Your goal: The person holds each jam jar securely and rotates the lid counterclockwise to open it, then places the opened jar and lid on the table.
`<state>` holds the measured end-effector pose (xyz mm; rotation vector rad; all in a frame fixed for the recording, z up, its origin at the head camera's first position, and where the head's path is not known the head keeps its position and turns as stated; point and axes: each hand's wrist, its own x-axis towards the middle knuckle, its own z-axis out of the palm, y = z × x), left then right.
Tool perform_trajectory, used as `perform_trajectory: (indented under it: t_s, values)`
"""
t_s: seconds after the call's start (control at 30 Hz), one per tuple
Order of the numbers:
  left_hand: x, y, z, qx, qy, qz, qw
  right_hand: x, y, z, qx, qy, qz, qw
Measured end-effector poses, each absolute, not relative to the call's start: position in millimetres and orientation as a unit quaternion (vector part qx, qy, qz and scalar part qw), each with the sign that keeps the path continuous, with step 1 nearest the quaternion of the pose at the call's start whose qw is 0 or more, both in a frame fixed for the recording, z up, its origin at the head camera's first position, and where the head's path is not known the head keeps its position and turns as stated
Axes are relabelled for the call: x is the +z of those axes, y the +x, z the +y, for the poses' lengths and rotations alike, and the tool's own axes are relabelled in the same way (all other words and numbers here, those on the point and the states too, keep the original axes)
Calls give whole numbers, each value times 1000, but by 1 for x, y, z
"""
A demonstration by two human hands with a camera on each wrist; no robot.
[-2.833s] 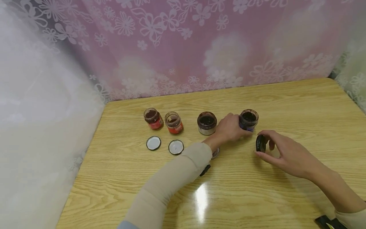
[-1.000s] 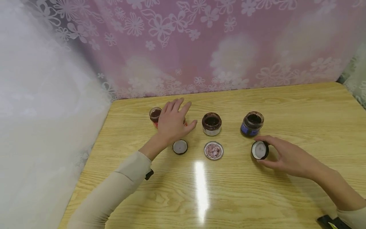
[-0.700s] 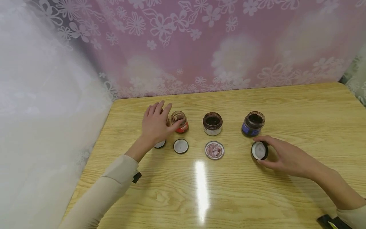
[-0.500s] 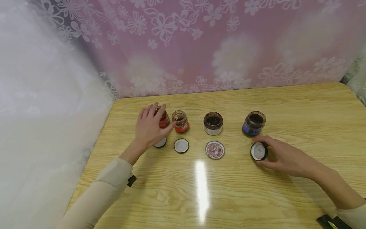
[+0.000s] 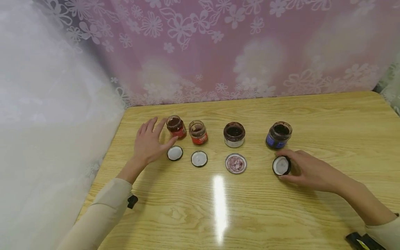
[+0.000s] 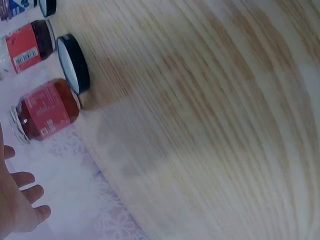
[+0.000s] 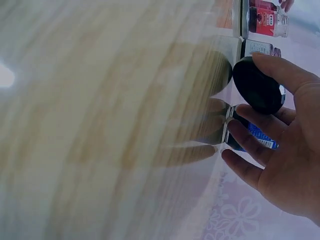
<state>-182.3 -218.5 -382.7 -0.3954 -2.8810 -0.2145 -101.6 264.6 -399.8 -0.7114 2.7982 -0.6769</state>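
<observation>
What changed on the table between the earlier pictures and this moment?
The left hand let go of the blue-labelled jar, swept left across the row and now rests open beside the leftmost red jar. The right hand turned the black lid from on edge to white side up, still holding it. The jars and other lids stayed.

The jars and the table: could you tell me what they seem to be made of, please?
The jars, such as the blue-labelled jar, look like clear glossy glass: dark contents show through the walls, though clear plastic is possible. The table looks like glossy wood-grain laminate or varnished wood: it mirrors a bright lamp glare.
</observation>
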Motion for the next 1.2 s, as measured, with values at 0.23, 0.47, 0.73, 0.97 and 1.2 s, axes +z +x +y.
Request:
perform_trajectory:
  t_s: [0.23, 0.47, 0.73, 0.97, 1.2]
  values:
    - [-386, -183, -235, -69, -132, -982, 118, -400, -103, 264, -218, -239, 942, 90]
    - [-392, -180, -242, -83, -123, -985, 93, -402, -106, 262, -214, -260, 939, 62]
    - [-394, -177, -244, -54, -132, -984, 103, -407, -108, 263, -228, -278, 932, 45]
    - [-396, -174, -244, -33, -137, -983, 114, -414, -109, 262, -238, -304, 922, 4]
    - [-399, -172, -244, -46, -135, -985, 101, -416, -110, 263, -238, -315, 919, 5]
